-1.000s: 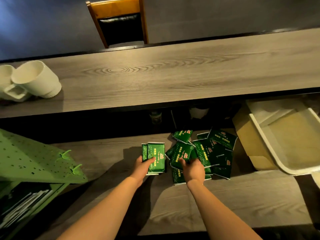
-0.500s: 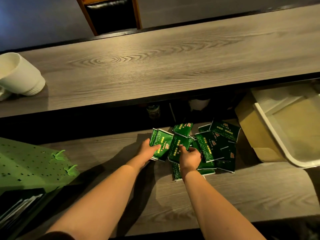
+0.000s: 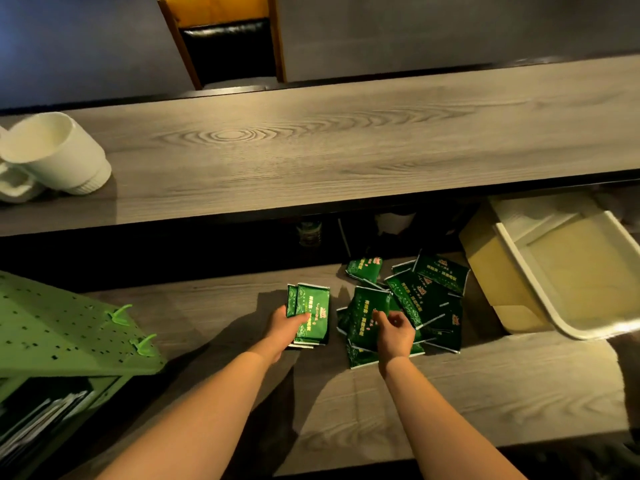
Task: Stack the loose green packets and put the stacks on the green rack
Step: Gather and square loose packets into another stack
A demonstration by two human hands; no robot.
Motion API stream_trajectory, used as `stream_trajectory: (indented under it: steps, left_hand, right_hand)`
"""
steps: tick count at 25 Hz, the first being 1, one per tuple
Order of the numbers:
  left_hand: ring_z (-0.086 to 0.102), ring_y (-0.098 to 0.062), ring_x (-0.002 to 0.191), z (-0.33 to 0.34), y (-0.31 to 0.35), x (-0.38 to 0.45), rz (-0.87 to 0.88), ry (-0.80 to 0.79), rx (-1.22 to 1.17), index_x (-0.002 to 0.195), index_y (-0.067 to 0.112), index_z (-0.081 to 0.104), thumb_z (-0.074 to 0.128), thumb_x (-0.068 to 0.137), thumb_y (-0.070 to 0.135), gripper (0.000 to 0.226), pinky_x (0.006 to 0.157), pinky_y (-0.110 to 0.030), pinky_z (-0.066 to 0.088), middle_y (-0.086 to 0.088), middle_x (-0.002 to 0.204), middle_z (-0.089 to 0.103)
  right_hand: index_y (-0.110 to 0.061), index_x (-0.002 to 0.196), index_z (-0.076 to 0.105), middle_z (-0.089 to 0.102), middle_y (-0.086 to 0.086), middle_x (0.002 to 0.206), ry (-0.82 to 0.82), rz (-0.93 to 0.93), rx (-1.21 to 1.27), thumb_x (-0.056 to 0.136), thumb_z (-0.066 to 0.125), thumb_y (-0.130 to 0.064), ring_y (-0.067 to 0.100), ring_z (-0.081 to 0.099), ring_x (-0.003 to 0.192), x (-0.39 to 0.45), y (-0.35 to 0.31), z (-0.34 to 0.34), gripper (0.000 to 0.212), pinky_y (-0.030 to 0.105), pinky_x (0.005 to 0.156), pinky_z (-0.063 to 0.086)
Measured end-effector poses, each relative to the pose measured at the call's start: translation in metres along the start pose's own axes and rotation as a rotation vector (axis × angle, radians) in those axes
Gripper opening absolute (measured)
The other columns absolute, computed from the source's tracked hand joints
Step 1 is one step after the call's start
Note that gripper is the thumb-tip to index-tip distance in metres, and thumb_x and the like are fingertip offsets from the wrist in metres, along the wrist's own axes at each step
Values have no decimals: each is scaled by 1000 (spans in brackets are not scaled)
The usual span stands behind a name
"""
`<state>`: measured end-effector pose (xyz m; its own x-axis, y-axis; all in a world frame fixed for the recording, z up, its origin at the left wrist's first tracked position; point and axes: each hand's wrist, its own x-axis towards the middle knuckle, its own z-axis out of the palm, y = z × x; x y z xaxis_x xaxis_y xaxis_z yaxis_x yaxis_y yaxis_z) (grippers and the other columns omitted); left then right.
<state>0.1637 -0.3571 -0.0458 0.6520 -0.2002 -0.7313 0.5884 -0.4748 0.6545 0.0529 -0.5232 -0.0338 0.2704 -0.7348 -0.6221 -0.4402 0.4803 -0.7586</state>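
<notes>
My left hand (image 3: 288, 325) grips a small stack of green packets (image 3: 311, 311) from its left side, thumb across the top packet. To its right a loose pile of green packets (image 3: 420, 299) lies spread on the lower wooden counter (image 3: 450, 393). My right hand (image 3: 394, 332) hovers over the near left part of that pile, fingers curled and apart, touching the edge of one packet (image 3: 367, 311) without a clear hold. The green rack (image 3: 59, 337), a perforated panel with hooks, stands at the far left.
A cream plastic bin (image 3: 568, 271) tilts at the right end of the counter. White mugs (image 3: 52, 154) lie on the upper wooden shelf (image 3: 311, 140). A chair (image 3: 225, 36) stands beyond it. Papers (image 3: 34, 420) fill the rack's lower compartment.
My left hand drew the stack back to the left, away from the pile, with one more packet on it. My right hand let go and returned to the pile's near edge.
</notes>
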Motion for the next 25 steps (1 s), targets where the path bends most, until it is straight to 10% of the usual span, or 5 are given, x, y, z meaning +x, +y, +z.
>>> stream_trajectory:
  steps: [5,9,16,19,25]
  left_hand:
    - [35,-31,144,-24,-11,-29,4,-121,-109,156,8,23,79,71,49,111,118,-45,32,-12,160,34]
    - [19,-28,152,-37,-11,-59,-3,-189,-175,160,12,5,75,86,38,105,123,-44,19,-10,167,15]
    - [48,-27,137,-56,-23,-65,164,-200,-200,153,15,31,92,30,71,148,116,-49,38,-10,151,49]
    - [49,-27,135,-68,-21,-72,169,-194,-212,153,13,31,93,33,68,145,116,-50,38,-9,148,51]
    - [65,-19,118,-74,-13,-94,192,-264,-254,130,16,60,90,52,53,92,111,-49,44,1,122,72]
  right_hand:
    - [-1,99,64,59,1,111,-159,114,288,91,61,-2,22,56,104,-27,-8,-28,8,35,79,48]
    - [-6,95,64,65,4,99,-253,12,131,90,64,-2,19,60,94,-68,-16,-21,7,36,85,45]
    - [-18,94,59,68,8,92,-252,-151,17,92,62,-7,20,62,84,-107,-13,3,11,31,78,49]
    - [-18,98,59,66,12,97,-174,-112,118,92,62,-12,27,62,91,-105,-14,-1,9,44,85,50]
    - [-8,104,59,71,8,96,-402,-140,-25,88,69,-11,20,67,86,-133,-13,17,19,28,72,49]
